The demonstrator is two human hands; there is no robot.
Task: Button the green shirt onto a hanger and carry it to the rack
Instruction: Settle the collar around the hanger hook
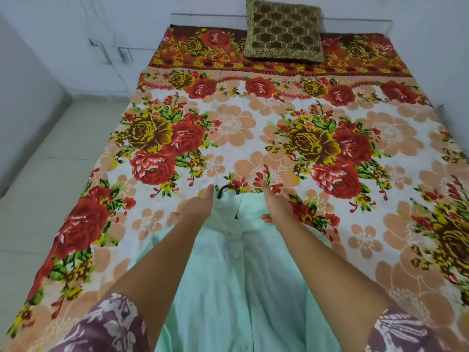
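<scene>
Now the bed is carrying the green shirt, which is lying lengthwise with its collar pointing to 12 o'clock. The left hand and right hand are resting on its shoulders, fingers straight and pressed together. Between them the hanger hook is poking out at 12 o'clock, nearer the left hand.

Short sleeves, the left sleeve and the right sleeve, are of dusky plum cloth printed with whitish leaf and flower shapes. Beyond them all is bare, down to the left hand and right hand.
</scene>
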